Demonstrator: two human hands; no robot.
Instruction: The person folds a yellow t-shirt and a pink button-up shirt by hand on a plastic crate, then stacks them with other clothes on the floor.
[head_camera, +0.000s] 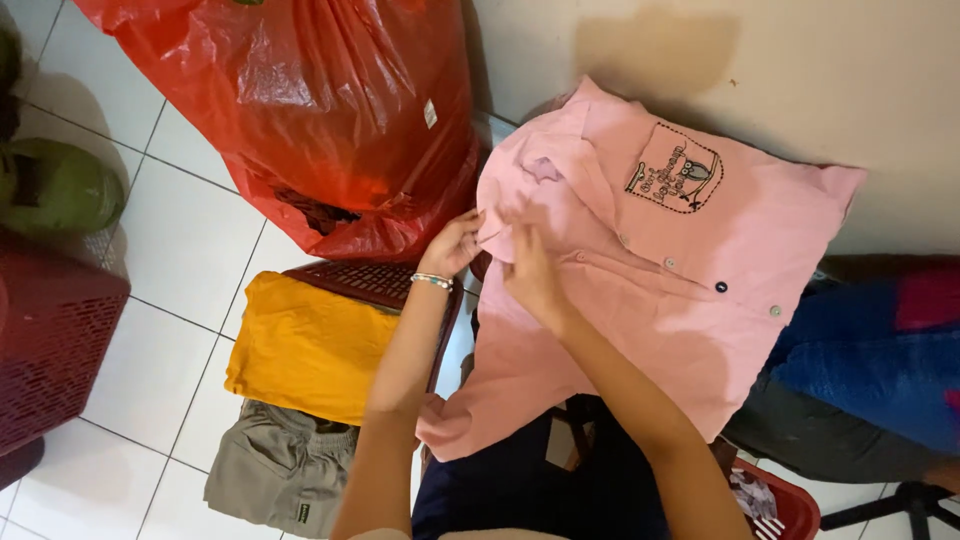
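A pink button-up shirt (680, 290) with a chest pocket patch lies spread out in front of me, its collar toward the upper left. My left hand (452, 243), with a beaded bracelet on the wrist, pinches the shirt's collar edge. My right hand (530, 272) presses down on the front placket just beside it. Both arms reach up from the bottom of the view.
A big red plastic bag (320, 110) stands at the back left. A folded yellow garment (305, 345) lies on a dark red basket lid, with a folded khaki garment (280, 465) below it. A dark red crate (50, 340) is far left; blue cloth (870, 360) at right.
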